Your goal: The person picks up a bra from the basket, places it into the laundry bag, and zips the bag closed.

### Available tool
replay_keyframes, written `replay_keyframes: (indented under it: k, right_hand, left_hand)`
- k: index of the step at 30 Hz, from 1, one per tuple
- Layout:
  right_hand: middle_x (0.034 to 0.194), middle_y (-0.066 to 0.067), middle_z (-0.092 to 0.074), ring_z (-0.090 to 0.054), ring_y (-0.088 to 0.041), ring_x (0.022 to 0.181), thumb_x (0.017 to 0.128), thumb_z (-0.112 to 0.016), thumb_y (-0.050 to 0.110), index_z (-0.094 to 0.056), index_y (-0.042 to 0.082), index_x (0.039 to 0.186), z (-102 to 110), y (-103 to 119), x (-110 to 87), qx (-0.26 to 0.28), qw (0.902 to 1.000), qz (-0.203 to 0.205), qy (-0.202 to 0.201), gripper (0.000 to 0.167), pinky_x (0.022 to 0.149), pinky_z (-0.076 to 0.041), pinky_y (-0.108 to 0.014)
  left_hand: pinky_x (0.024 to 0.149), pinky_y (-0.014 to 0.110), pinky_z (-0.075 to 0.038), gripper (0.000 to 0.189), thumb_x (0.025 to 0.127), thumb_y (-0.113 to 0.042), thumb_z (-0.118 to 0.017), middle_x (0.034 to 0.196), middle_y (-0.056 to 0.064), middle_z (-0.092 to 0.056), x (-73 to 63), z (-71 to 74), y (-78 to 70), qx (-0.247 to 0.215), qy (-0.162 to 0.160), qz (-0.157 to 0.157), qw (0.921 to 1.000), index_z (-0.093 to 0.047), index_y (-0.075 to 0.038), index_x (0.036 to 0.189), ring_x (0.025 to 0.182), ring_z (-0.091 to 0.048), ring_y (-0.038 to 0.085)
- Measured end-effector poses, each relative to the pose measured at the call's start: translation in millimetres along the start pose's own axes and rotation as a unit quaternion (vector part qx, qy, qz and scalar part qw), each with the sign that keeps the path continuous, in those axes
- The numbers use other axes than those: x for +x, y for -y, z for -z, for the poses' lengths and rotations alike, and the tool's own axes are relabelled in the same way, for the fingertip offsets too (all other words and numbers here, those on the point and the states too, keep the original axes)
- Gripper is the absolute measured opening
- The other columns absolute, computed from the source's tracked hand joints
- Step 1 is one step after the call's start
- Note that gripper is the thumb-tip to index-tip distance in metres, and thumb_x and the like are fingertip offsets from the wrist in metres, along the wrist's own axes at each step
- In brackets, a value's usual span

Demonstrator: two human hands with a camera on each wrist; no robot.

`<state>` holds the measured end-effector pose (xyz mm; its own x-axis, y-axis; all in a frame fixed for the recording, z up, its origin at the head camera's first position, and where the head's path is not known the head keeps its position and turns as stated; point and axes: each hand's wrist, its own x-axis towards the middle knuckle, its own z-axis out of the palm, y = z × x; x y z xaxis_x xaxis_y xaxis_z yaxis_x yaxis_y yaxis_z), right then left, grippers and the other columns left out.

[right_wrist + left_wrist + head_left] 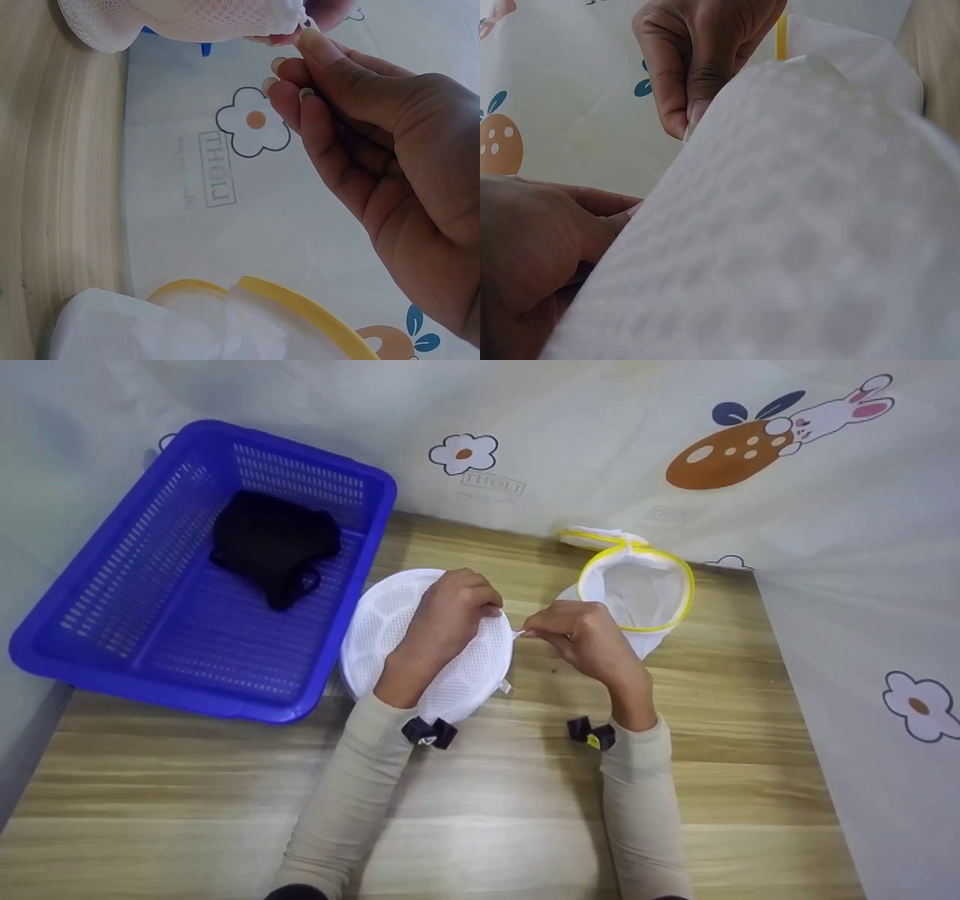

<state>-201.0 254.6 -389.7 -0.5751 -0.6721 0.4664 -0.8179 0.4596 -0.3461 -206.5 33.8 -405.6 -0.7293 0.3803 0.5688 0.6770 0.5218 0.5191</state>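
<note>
A round white mesh laundry bag (472, 675) stands on the table beside the basket. My left hand (450, 611) reaches over its top and grips the far rim with curled fingers. At the bag's right edge my right hand (585, 637) pinches a small white zipper pull or loop between thumb and forefinger. In the right wrist view the right hand (375, 127) holds this thin white loop (309, 24) at the bag's end, other fingers curled loosely. The left wrist view has the mesh (780, 217) close up, partly covering the left hand (532, 255).
A blue plastic basket (322, 682) with a black garment (274, 544) in it is at the left. Behind my right hand, a white mesh bag with yellow trim (691, 585) lies unzipped, its lid folded back against the patterned wall cloth (570, 450). Wooden table (495, 825) beneath.
</note>
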Motion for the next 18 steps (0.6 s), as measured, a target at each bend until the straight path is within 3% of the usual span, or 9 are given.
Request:
replay_keyframes:
  k: [9, 18]
  right_hand:
    - [0.081, 0.003, -0.071, -0.062, -0.008, 0.07, 0.085, -0.072, 0.012, -0.076, 0.01, 0.086, -0.1, -0.1, -0.7, 0.001, 1.0, -0.001, 0.003, 0.005, 0.063, -0.05, -0.026]
    - [0.08, 0.004, -0.07, -0.063, -0.008, 0.069, 0.082, -0.073, 0.008, -0.076, 0.01, 0.085, -1.1, 0.8, -0.2, 0.004, 1.0, 0.004, 0.0, 0.004, 0.062, -0.05, -0.026]
  left_hand:
    - [0.08, 0.035, -0.047, 0.005, 0.078, 0.001, -0.072, 0.079, 0.005, -0.068, -0.3, -3.4, 1.8, -0.015, -0.049, 0.036, 0.998, -0.073, -0.003, 0.076, 0.081, -0.062, 0.025]
    - [0.08, 0.034, -0.047, 0.004, 0.08, -0.002, -0.072, 0.08, 0.005, -0.07, -0.3, -1.9, 3.9, -0.019, -0.05, 0.055, 0.9971, -0.074, -0.005, 0.077, 0.081, -0.063, 0.023]
